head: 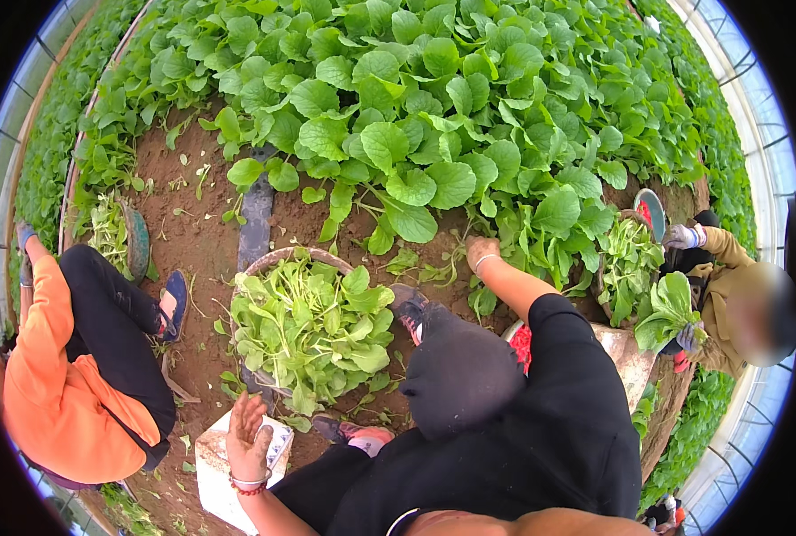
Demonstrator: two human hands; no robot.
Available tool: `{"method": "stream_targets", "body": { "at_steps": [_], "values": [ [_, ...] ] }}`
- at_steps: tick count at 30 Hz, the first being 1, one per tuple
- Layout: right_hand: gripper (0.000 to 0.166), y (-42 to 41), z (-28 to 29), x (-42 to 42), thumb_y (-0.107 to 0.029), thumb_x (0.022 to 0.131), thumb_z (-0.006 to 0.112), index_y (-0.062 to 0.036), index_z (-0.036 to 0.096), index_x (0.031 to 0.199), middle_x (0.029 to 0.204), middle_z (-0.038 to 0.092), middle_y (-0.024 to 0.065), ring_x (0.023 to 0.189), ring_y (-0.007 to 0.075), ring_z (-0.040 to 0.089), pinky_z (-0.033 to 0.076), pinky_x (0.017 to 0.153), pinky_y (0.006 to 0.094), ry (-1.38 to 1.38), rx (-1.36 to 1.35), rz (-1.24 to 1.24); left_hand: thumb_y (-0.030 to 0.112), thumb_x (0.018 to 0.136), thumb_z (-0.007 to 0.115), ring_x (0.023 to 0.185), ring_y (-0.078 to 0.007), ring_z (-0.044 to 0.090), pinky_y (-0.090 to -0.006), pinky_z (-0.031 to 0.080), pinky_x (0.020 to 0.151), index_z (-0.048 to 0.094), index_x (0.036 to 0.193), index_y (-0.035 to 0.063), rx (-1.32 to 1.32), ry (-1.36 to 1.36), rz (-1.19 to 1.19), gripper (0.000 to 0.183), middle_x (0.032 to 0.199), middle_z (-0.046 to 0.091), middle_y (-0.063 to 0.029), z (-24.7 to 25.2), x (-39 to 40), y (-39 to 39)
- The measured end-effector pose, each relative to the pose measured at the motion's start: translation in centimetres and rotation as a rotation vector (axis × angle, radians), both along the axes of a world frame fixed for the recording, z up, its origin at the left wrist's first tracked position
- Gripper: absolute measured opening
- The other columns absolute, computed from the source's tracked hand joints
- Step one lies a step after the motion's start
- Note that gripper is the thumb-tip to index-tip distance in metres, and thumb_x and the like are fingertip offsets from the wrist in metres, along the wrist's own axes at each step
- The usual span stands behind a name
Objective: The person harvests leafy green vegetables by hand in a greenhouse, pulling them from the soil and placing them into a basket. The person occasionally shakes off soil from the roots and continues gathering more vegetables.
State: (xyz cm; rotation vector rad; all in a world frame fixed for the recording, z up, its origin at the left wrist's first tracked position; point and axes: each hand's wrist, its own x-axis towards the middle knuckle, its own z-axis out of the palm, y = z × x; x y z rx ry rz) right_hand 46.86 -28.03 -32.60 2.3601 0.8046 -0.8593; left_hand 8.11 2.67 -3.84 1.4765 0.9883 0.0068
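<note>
Leafy green plants (384,147) grow densely ahead of me. My right hand (482,253) reaches down to the stems at the near edge of the bed; its fingers are partly hidden, so its grip cannot be made out. My left hand (249,435) is raised palm up over a white box (220,462), fingers apart, with nothing in it. Between my hands stands a round basket (297,253) heaped with loose leafy greens (311,321). Red ties or strips (522,345) lie in a container beside my right arm, partly covered by my sleeve.
A person in orange (69,402) sits at left near a green basket (138,241) of greens. At right, a gloved person in tan (719,301) holds a leafy bunch (669,311) beside another filled basket (602,281). A dark strip (256,214) crosses the soil.
</note>
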Motion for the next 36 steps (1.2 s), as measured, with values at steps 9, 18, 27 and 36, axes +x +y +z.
{"method": "stream_targets", "body": {
  "at_steps": [9,18,27,36],
  "values": [
    [0.024,-0.2,-0.5,1.1,-0.014,0.084,0.044,-0.0076,0.053,0.106,0.099,0.062,0.0096,0.089,0.0234,0.062,0.046,0.071,0.0383,-0.116,0.118,-0.146,0.005,0.075,0.063,0.109,-0.0212,0.049,-0.0326,0.036,0.095,0.032,0.133,0.0019,-0.004,-0.035,-0.069,0.066,0.122,0.047,-0.0131,-1.2,2.3,0.5],
    [0.036,3.9,8.8,-0.6,-0.015,0.078,0.056,-0.008,0.048,0.112,0.099,0.061,0.0129,0.09,0.0281,0.059,0.045,0.075,0.0365,-0.057,0.903,0.072,0.012,0.074,0.066,0.109,-0.0199,0.048,-0.0325,0.036,0.095,0.033,0.132,0.0027,-0.012,-0.174,-0.109,0.067,0.122,0.048,-0.0124,-1.1,2.9,0.3],
    [0.045,17.4,27.1,-4.4,-0.002,0.073,0.068,-0.0082,0.049,0.113,0.1,0.059,0.0043,0.094,0.0139,0.055,0.047,0.079,0.0282,1.073,1.759,-0.291,0.009,0.076,0.065,0.106,-0.019,0.052,-0.0303,0.04,0.092,0.038,0.128,0.0007,0.284,-0.206,-0.257,0.059,0.116,0.054,-0.0128,-0.3,4.3,-0.3],
    [0.039,26.4,37.2,-13.5,-0.005,0.073,0.068,-0.0067,0.053,0.109,0.1,0.06,0.004,0.094,0.0133,0.055,0.045,0.081,0.0294,1.17,1.749,-0.092,0.026,0.061,0.077,0.125,-0.0304,0.032,-0.0395,0.029,0.102,0.039,0.127,0.0052,0.923,-0.388,0.087,0.079,0.134,0.033,-0.0163,1.8,3.3,1.1]
  ]
}}
